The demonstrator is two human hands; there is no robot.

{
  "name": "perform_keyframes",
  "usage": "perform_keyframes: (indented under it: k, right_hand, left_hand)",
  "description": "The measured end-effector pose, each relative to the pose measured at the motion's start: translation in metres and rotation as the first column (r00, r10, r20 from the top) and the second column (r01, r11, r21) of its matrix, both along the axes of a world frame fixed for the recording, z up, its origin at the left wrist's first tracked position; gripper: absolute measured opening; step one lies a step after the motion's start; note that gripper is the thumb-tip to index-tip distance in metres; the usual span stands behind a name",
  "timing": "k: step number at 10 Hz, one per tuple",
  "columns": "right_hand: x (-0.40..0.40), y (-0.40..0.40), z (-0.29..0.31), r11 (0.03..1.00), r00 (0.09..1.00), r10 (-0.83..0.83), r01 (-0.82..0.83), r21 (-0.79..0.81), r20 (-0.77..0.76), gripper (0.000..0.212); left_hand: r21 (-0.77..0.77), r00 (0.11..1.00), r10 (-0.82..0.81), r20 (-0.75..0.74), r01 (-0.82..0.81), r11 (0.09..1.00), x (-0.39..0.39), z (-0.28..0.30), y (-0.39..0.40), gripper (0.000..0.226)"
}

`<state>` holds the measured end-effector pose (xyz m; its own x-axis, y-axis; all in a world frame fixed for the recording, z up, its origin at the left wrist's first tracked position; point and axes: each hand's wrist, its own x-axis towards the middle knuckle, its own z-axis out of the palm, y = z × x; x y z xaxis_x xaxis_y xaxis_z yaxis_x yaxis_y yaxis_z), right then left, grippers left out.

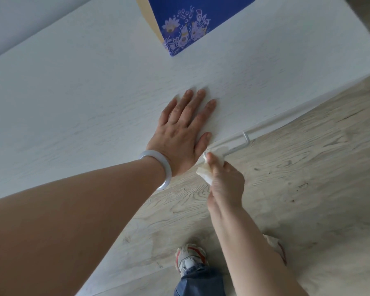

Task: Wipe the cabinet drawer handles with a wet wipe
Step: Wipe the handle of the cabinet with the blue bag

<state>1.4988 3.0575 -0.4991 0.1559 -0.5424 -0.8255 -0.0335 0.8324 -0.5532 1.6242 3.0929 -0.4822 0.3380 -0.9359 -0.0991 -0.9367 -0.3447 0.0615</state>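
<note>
I look down over a white cabinet top (94,92). A thin white drawer handle (235,147) juts out just below the cabinet's front edge. My right hand (225,178) pinches a crumpled white wet wipe (204,173) against the left end of that handle. My left hand (184,129) lies flat on the cabinet top with its fingers spread, right beside the handle, and a pale bangle (160,165) circles its wrist. The drawer front below the handle is hidden from this angle.
A blue box with a floral print (184,22) stands on the cabinet top at the back. Pale wood-grain floor (297,167) spreads to the right. My sneaker (190,258) and a jeans leg (201,280) show near the bottom.
</note>
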Motion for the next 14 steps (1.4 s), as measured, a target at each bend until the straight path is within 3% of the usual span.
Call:
perform_keyframes:
  k: [2,3,4,6,7,9,11,12,14]
  right_hand:
    - [-0.013,-0.045,0.001,0.978,0.982,-0.189,0.186,-0.093,-0.019,0.013]
    - [-0.004,-0.022,-0.001,0.991,0.992,-0.058,0.045,-0.125,-0.110,0.018]
    - [0.000,-0.002,-0.001,0.999,0.999,0.015,-0.017,-0.044,-0.032,0.017]
    - [0.011,0.008,-0.005,0.991,0.987,-0.124,0.119,0.053,0.103,0.011]
    - [0.007,0.005,-0.008,0.991,0.981,-0.093,0.074,0.110,0.171,0.008]
    - [-0.017,-0.036,-0.017,0.963,0.960,0.259,-0.265,0.051,0.105,0.010]
    - [0.001,-0.012,-0.009,0.971,0.974,0.205,-0.215,0.104,0.092,0.007]
    - [0.011,0.003,-0.005,0.951,0.963,0.235,-0.255,0.174,0.132,0.024]
    - [-0.018,-0.018,-0.013,0.968,0.989,0.071,-0.099,0.229,0.128,0.005]
  left_hand:
    - [-0.006,1.000,-0.006,-0.004,0.006,1.000,0.000,0.001,-0.001,0.061]
    - [-0.004,1.000,-0.003,-0.003,0.003,1.000,0.000,-0.001,0.001,0.061]
    - [-0.011,1.000,-0.008,0.001,0.008,1.000,0.000,-0.001,-0.001,0.060]
    - [-0.004,1.000,-0.007,0.004,0.007,1.000,0.000,0.000,-0.001,0.060]
    - [0.000,1.000,-0.009,0.005,0.009,1.000,0.000,0.000,-0.001,0.060]
    - [0.008,1.000,-0.007,0.014,0.007,1.000,-0.001,0.001,-0.001,0.060]
    - [-0.004,1.000,0.001,0.007,-0.001,1.000,-0.001,0.000,-0.002,0.061]
    - [-0.008,1.000,0.002,0.016,-0.002,1.000,-0.001,0.000,-0.002,0.061]
    - [-0.014,1.000,-0.014,0.012,0.014,1.000,0.000,0.000,-0.001,0.060]
